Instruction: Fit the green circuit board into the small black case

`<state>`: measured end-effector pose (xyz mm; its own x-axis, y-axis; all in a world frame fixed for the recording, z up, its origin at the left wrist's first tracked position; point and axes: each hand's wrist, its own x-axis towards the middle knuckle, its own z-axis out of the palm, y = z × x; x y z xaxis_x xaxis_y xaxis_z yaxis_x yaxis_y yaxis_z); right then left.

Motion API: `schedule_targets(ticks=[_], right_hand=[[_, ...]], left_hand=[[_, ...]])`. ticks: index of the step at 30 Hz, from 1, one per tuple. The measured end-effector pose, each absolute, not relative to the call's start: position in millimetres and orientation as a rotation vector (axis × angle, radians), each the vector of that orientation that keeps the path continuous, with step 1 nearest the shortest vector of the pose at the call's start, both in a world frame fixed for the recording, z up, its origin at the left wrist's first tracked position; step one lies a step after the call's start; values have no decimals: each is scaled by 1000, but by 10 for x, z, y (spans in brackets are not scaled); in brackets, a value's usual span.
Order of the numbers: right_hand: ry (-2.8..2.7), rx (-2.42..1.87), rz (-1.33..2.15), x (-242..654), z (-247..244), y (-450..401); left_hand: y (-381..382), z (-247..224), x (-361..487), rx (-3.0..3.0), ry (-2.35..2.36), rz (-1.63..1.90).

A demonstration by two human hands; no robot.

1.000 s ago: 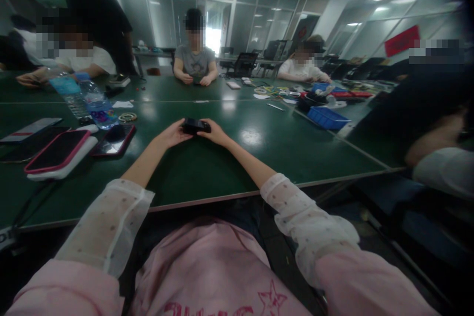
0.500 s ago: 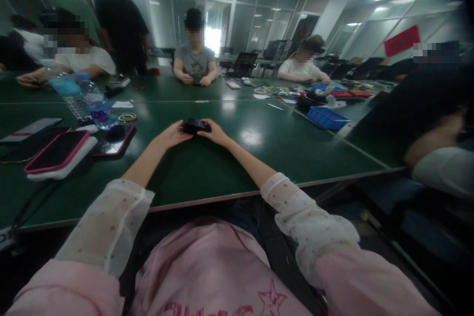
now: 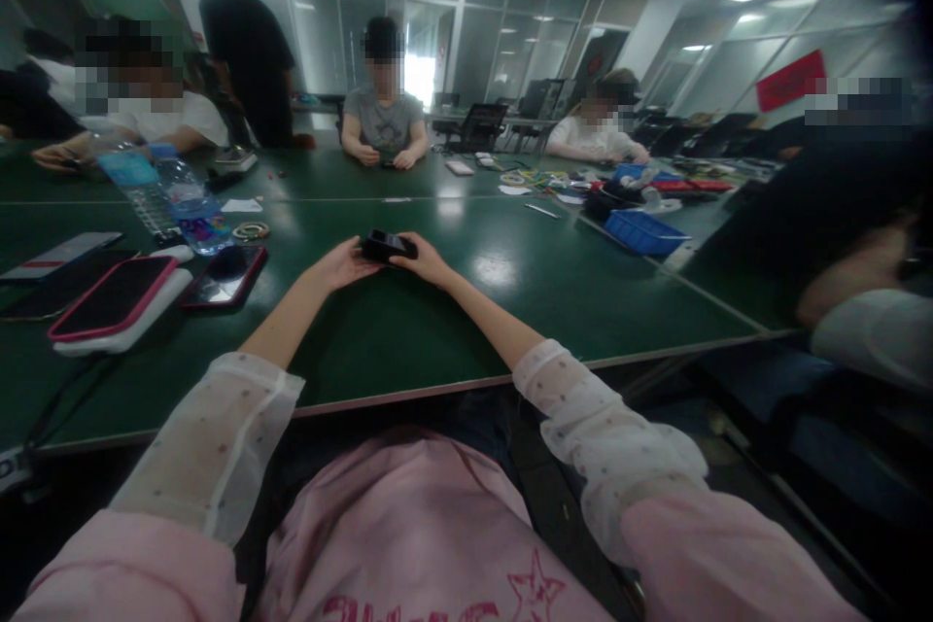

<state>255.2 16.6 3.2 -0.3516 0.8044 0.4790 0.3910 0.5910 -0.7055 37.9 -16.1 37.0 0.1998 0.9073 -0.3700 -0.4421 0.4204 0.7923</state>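
A small black device (image 3: 385, 246) is held between my two hands, low over the green table (image 3: 408, 330). My left hand (image 3: 344, 265) grips its left end, with the fingertips partly hidden behind it. On the other side, my right hand (image 3: 424, 259) holds the right end, its thumb and fingers pressed to the casing. The device's upper face has a lighter patch, too small to make out.
Phones (image 3: 109, 296) (image 3: 225, 274), a pink-rimmed one among them, lie at the left beside two plastic bottles (image 3: 190, 204) and a coil (image 3: 250, 230). A blue tray (image 3: 645, 230) and cables (image 3: 532, 178) are at the right. Several people sit around the table.
The black device has tilted slightly in my hands, showing more of its lighter patch. The standing person in black has shifted slightly to the right.
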Motion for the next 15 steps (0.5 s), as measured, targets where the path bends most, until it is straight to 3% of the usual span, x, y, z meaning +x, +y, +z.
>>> schedule_targets(ticks=[15], right_hand=[[-1893, -942, 624, 2553, 116, 138]], left_hand=[[-116, 351, 374, 576, 943, 1026]])
